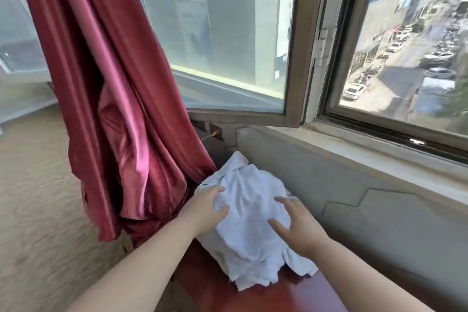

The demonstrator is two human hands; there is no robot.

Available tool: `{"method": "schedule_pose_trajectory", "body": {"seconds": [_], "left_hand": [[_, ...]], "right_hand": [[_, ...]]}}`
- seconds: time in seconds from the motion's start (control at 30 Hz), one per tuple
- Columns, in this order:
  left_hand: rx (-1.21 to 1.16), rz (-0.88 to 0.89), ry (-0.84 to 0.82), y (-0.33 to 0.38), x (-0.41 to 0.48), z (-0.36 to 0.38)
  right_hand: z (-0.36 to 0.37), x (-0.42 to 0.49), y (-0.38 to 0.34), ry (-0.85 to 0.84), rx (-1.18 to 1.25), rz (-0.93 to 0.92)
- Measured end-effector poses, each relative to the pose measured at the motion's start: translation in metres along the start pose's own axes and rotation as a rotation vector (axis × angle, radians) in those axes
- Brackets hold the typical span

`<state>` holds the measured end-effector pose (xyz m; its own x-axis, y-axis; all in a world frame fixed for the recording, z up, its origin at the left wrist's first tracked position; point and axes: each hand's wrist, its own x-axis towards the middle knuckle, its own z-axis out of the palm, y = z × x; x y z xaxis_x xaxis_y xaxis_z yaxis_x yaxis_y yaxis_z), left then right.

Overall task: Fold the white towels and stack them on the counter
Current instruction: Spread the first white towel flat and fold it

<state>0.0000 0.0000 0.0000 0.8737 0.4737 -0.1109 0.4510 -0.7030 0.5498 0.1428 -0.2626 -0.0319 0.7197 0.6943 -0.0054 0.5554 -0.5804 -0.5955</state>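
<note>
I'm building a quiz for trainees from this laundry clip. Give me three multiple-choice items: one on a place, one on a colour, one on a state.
1. Where does the towel heap lie? A) on the red-brown counter B) on the windowsill C) on the floor
2. What colour is the curtain? A) white B) red C) green
3. What state is the towel heap in? A) folded, stacked B) crumpled, unfolded C) hanging up
Answers: 1 A, it rests on the wooden counter; 2 B, the drape is red; 3 B, the cloth is bunched and wrinkled.
</note>
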Motion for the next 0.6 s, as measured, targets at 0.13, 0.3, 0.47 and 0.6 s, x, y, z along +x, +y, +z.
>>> {"method": "schedule_pose_trajectory", "body": {"seconds": [0.13,0.3,0.47,0.6], "left_hand": [[0.006,0.014,-0.010,-0.029,0.022,-0.020],[-0.009,0.047,-0.077,-0.059,0.055,-0.015],[-0.061,0.056,-0.158,-0.080,0.096,0.004],[-0.230,-0.033,-0.243,-0.101,0.117,0.018]], "right_hand": [[0.018,0.032,-0.015,-0.051,-0.018,0.036],[0.046,0.060,-0.023,-0.060,-0.121,0.128],[0.072,0.082,-0.013,-0.014,-0.117,0.275],[0.087,0.085,0.004,0.026,0.098,0.453]]}}
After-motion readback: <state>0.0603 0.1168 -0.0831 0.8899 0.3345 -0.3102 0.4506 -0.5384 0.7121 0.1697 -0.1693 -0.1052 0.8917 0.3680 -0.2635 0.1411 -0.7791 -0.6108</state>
